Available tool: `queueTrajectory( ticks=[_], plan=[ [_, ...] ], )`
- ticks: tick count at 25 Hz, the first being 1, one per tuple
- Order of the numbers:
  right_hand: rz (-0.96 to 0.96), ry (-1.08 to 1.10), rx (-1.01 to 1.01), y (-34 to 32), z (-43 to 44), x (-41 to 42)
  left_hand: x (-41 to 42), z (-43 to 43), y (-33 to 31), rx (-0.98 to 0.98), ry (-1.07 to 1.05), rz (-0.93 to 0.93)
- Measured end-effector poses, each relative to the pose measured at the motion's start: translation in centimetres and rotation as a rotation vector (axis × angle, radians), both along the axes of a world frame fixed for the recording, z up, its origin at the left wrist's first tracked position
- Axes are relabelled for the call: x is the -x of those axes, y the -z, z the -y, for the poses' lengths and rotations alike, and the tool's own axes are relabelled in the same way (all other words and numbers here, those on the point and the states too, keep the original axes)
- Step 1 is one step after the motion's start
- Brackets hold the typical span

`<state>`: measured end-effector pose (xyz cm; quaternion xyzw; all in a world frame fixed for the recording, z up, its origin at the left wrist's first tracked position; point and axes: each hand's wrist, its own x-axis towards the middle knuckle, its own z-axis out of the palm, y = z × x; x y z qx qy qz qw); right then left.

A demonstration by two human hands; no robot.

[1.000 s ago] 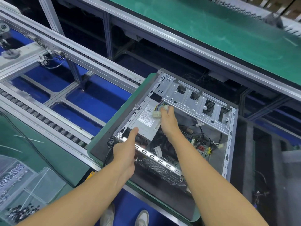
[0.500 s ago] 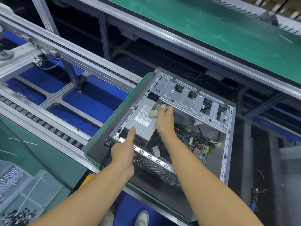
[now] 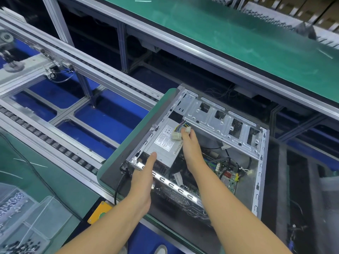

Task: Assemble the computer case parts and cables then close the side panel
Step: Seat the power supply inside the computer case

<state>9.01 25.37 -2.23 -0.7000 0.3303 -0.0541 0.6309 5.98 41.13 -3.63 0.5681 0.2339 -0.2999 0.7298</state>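
An open metal computer case [image 3: 260, 173] lies on its side on a green-edged pallet [image 3: 128, 143], side panel off. Inside sit a grey power supply [image 3: 163, 143] at the near left and a green motherboard [image 3: 225, 171] to the right. My left hand [image 3: 145, 173] rests on the case's near rail, with the thumb on the power supply. My right hand [image 3: 190, 147] reaches into the case and pinches white cable connectors [image 3: 180, 132] with coloured wires above the power supply. A perforated drive bracket [image 3: 220, 123] spans the far side.
A roller conveyor frame [image 3: 55, 125] runs at the left over blue flooring. A long green belt [image 3: 238, 39] passes behind the case. Clear plastic bins [image 3: 23, 222] with small screws stand at the bottom left. A black cable [image 3: 119, 184] hangs from the case's near corner.
My right hand has shifted slightly within the case while still holding the white connectors. The left hand stays on the rail. The view has drifted a little.
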Motion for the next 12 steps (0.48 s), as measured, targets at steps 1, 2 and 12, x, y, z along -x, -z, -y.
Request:
queueTrajectory(
  ticks=[1, 2, 12],
  plan=[
    [-0.008, -0.015, -0.016, 0.1, -0.18, -0.06, 0.05, -0.07, 0.14, -0.008, 0.001, 0.019],
    [-0.017, -0.015, -0.029, 0.22, -0.39, -0.19, 0.02, -0.18, 0.12, -0.037, 0.004, 0.035],
    [0.026, 0.126, -0.043, 0.48, -1.05, -0.92, -0.27, -0.5, 0.66, -0.085, 0.001, 0.117]
  ],
)
